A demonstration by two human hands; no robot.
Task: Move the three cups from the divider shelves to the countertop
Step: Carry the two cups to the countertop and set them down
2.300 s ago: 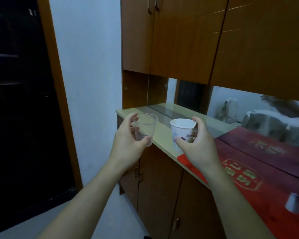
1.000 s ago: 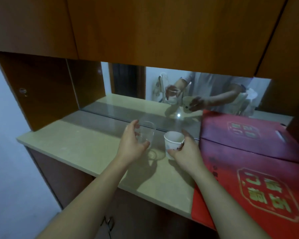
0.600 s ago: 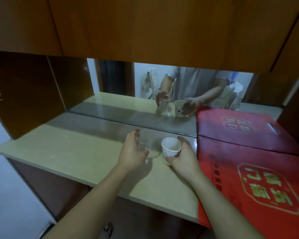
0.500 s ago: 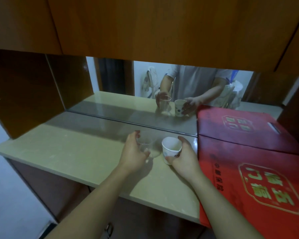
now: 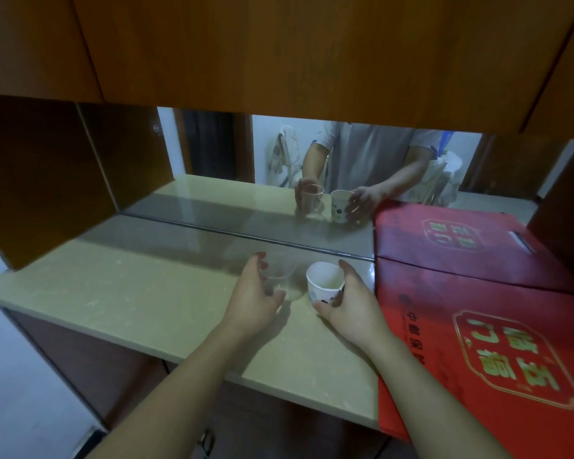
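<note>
A clear plastic cup (image 5: 280,274) stands upright on the beige countertop (image 5: 130,293), with my left hand (image 5: 254,298) wrapped around its left side. Just to its right a white paper cup (image 5: 323,284) with a dark printed pattern rests on the counter, and my right hand (image 5: 352,309) grips it from the right and front. Both cups sit side by side near the mirror at the back. A third cup is not in view.
A mirror (image 5: 279,193) along the back wall reflects the cups and my arms. A red printed bag (image 5: 494,342) covers the counter's right side, close to the paper cup. Wooden cabinets (image 5: 279,44) hang low overhead; a wooden side panel (image 5: 40,180) closes the left.
Both hands carried the cups over the counter and lowered them onto its surface beside the red bag. In the last half second the hands barely moved.
</note>
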